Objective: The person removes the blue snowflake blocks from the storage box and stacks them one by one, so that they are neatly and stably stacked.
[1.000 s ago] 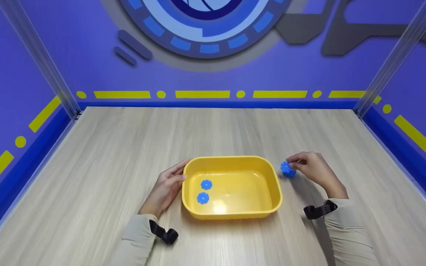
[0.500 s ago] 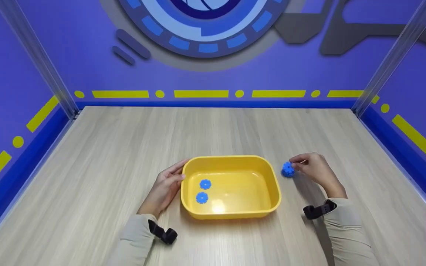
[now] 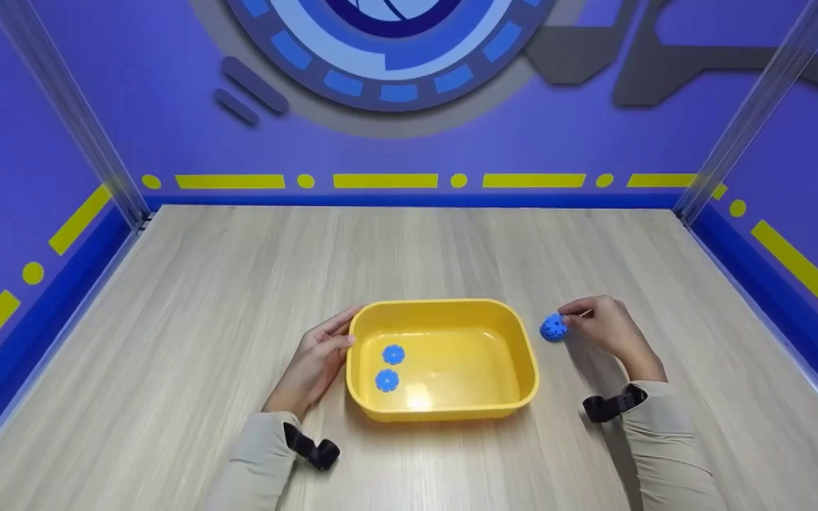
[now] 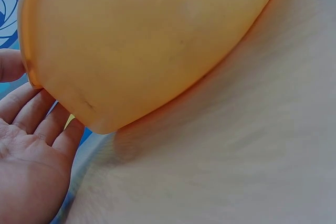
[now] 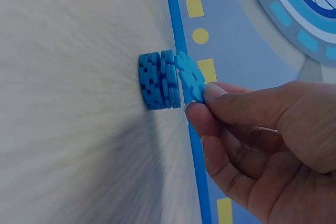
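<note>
A yellow plastic tub (image 3: 444, 410) sits on the table, and my left hand (image 3: 318, 365) holds its left rim, thumb on the rim and fingers against the outer wall. Two blue snowflake discs lie flat inside: an upper disc (image 3: 393, 354) and a lower disc (image 3: 387, 380). To the right of the tub, my right hand (image 3: 611, 333) pinches a blue snowflake disc (image 5: 191, 76) between thumb and index finger. That disc is tilted at the top of a stack of blue snowflake discs (image 5: 157, 82), its far edge touching or very near the top one.
The wood-grain table (image 3: 409, 248) stretches behind and on both sides of the tub. Blue printed walls (image 3: 395, 156) close in the back and sides. Black straps are worn on both wrists, the left strap (image 3: 313, 447) near the tub's front left corner.
My right hand has shifted slightly right and down with the pinched disc, which now overlaps the stack more closely. The left hand and the tub stay put.
</note>
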The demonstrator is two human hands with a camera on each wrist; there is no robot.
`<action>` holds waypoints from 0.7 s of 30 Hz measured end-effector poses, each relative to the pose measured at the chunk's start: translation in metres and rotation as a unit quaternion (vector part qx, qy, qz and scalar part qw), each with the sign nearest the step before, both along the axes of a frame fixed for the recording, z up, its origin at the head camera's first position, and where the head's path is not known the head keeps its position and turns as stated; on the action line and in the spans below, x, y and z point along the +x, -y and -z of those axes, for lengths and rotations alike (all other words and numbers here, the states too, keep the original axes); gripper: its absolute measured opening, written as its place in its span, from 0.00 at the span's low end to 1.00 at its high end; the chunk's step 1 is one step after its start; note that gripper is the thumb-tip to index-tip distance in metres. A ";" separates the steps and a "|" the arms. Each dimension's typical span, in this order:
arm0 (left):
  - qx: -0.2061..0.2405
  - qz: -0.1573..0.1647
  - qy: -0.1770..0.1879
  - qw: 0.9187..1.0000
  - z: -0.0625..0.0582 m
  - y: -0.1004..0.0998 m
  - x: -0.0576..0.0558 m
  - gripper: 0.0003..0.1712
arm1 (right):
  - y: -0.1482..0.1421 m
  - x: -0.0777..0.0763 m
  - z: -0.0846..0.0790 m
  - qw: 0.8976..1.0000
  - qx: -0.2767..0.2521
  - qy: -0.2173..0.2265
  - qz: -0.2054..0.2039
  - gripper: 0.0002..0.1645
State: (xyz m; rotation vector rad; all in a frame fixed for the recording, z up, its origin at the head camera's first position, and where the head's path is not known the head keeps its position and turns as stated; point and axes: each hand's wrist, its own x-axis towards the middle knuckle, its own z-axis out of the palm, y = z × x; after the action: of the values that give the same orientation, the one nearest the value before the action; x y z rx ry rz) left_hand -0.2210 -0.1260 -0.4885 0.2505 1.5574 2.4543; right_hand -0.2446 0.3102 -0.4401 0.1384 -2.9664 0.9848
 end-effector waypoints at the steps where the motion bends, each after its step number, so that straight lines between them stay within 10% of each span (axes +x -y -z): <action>1: 0.000 0.000 0.001 1.000 0.000 0.000 0.000 0.34 | 0.000 0.000 0.000 1.000 0.000 0.001 0.000 0.12; 21: -0.009 0.002 -0.003 1.000 0.001 0.001 -0.001 0.35 | 0.001 0.002 0.000 1.000 0.001 0.026 0.013 0.15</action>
State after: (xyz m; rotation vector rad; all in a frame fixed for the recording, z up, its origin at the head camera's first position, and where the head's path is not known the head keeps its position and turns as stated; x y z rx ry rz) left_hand -0.2218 -0.1266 -0.4897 0.2574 1.5783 2.4372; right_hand -0.2428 0.3093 -0.4400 0.0741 -3.0080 0.9974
